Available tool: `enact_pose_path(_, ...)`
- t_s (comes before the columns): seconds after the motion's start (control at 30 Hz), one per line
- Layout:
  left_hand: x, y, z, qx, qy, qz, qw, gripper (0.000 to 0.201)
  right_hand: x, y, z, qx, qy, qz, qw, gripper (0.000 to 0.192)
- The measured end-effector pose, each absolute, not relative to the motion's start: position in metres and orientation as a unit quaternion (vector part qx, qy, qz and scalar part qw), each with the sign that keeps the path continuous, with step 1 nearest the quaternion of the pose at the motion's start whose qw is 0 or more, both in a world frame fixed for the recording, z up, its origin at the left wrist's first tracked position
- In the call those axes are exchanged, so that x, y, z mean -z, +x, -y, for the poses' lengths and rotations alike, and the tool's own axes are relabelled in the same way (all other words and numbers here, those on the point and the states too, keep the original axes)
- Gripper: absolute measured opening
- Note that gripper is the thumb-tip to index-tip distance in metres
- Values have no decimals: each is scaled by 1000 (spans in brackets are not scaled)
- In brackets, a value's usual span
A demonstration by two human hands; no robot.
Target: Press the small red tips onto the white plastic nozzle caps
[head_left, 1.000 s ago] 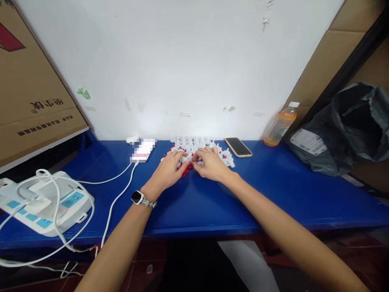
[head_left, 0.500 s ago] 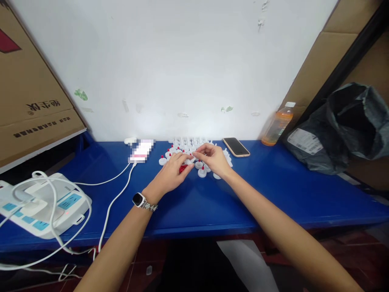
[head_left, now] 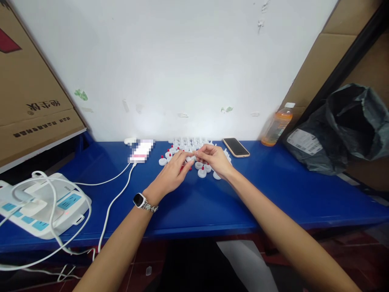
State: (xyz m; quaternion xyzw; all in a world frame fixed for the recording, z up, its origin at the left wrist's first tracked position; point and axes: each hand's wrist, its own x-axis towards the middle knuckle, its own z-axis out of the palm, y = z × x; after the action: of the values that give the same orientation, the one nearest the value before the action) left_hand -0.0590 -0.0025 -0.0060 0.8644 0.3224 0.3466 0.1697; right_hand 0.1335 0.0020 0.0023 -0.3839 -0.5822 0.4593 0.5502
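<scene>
Between thumb and fingers, my left hand (head_left: 173, 170) holds a white nozzle cap (head_left: 190, 158), a round base seen partly past the fingertips. My right hand (head_left: 215, 159) meets it from the right, thumb and forefinger pinched at the cap's tip; whatever is in that pinch is too small to make out. Around both hands stand many similar white caps, several with small red tips, such as a red-tipped cap (head_left: 202, 172) just in front. Small red pieces (head_left: 183, 166) lie partly hidden under my left hand.
A phone (head_left: 236, 147) lies right of the caps. Left are a charging device (head_left: 142, 151) and a power strip (head_left: 45, 207) with loose cables. An orange drink bottle (head_left: 277, 125) and a dark plastic bag (head_left: 316, 142) stand at the right. A white wall (head_left: 188, 73) closes off the blue table's back.
My right hand has come slightly left, its fingertips now against the cap in my left hand. The left hand has shifted very little and covers more of the red pieces.
</scene>
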Motion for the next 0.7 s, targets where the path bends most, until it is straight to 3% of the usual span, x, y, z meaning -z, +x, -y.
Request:
enact_pose_path(0.17,13,-47,2,-430,770,-377,281,46,-3,122,4,-466,-368,547,590,44)
enact_pose_path(0.4,24,-30,-7,-474,668,-373,437,57,-2,96,18,-376,-370,579,621,41)
enact_pose_path(0.53,18,-35,-3,-462,692,-381,403,59,-3,101,14,-353,-361,598,622,31)
enact_pose_path(0.7,6,-48,2,-433,738,-453,250,54,-7,129,-12,-293,-427,633,576,26)
